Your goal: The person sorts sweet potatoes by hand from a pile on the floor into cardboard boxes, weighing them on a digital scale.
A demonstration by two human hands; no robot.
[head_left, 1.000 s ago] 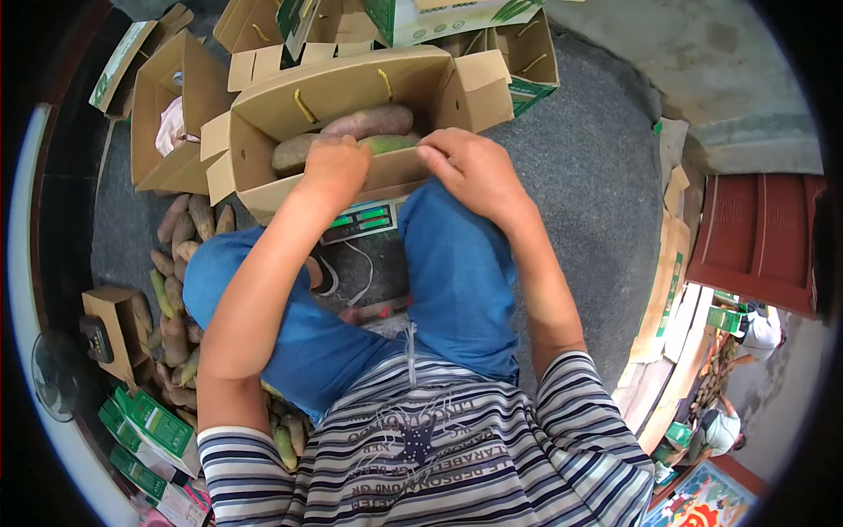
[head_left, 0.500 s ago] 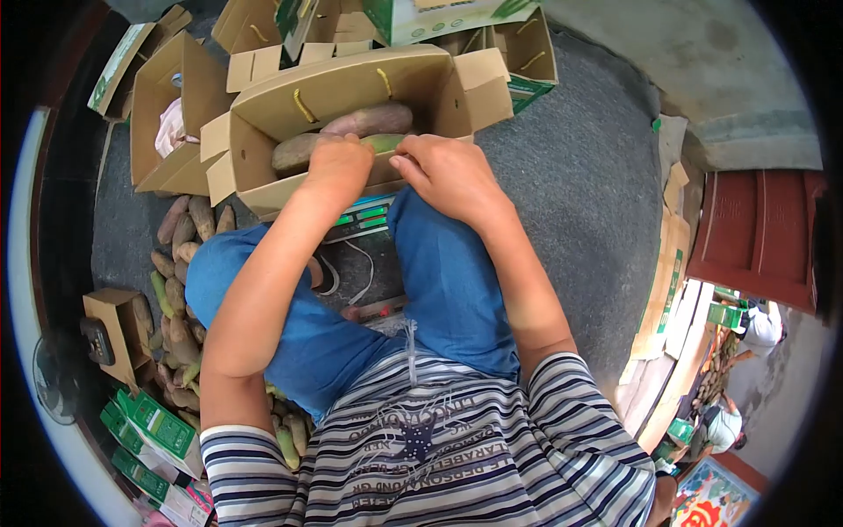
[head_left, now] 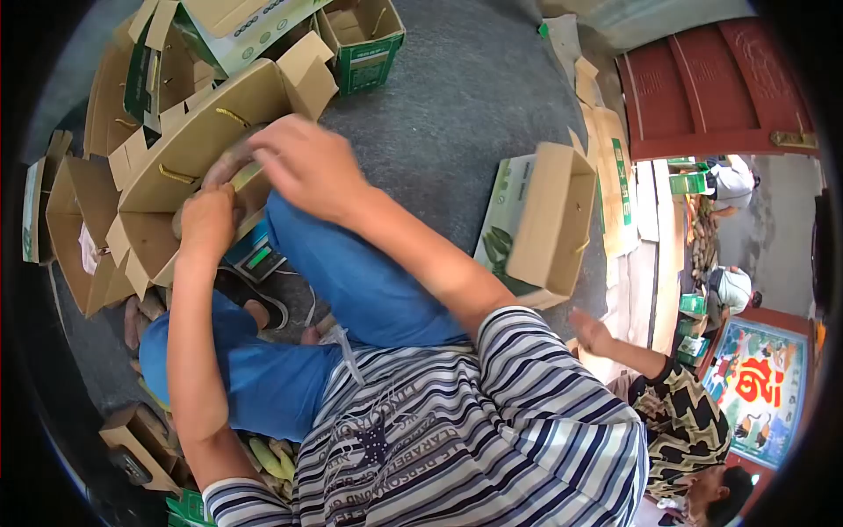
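Observation:
An open cardboard box [head_left: 147,227] with yellow rope handles stands in front of my knees. Long brownish vegetables [head_left: 230,163] lie in it, partly covered by my hands. My left hand [head_left: 207,220] is closed at the near wall of the box, its fingers curled over the edge; the fingertips are partly hidden. Above the box's right part, my right hand [head_left: 309,165] is raised and somewhat blurred. Its thumb stands apart from the fingers and nothing shows between them. A scale with a green lit display [head_left: 259,257] sits under the box's near side.
Other open cartons [head_left: 360,44] stand behind and left of the box. On my right, another person's hand [head_left: 593,334] is near a green-and-white carton [head_left: 537,224] on the floor. More vegetables [head_left: 270,458] lie by my left leg. Further people [head_left: 731,285] work in the background.
My view has turned right, so the box appears further left. My right hand has lifted off the near edge. A carton and another person have come into view on the right.

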